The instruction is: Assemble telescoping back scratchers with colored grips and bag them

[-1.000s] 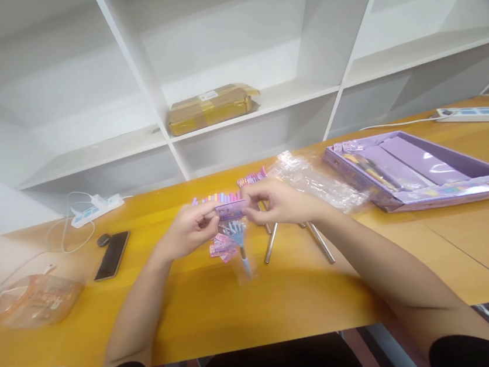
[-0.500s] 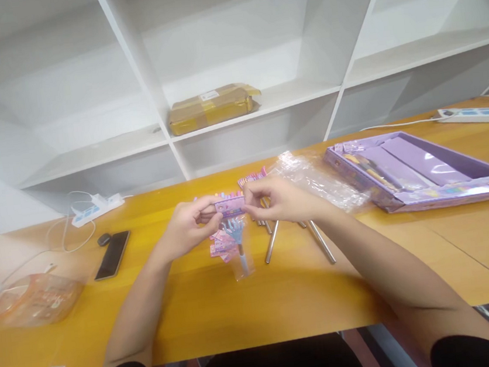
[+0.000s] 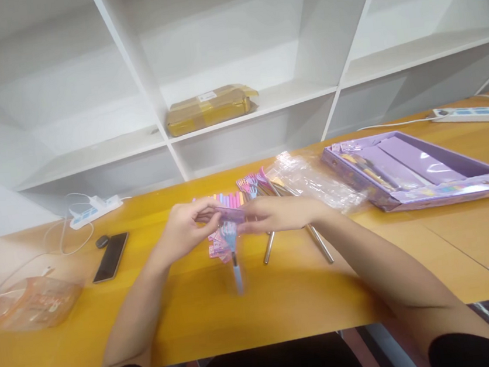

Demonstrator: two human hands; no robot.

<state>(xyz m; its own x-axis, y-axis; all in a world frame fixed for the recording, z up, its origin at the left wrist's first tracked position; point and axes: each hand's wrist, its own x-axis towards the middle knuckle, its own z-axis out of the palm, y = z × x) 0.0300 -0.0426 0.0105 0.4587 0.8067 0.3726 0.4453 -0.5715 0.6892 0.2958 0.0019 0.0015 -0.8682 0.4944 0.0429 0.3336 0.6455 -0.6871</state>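
Between my two hands is a small purple header card, with a clear bag hanging below it. In the bag is what looks like a small blue back scratcher, claw-shaped head up, handle pointing down toward me. My left hand pinches the card's left end between thumb and fingers. My right hand closes on its right end, its fingertips blurred. Under and behind the hands lie several pink packet cards, a row of coloured handles, and claw heads with metal rods.
Crumpled clear plastic bags lie right of the hands, beside an open purple box. To the left are a phone, a power strip and an orange clear plastic bag. A taped parcel sits on the shelf behind.
My right hand has turned flatter over the card's right end, and the card has tilted. The hanging bag has swung slightly left and toward me. My left hand has barely moved.
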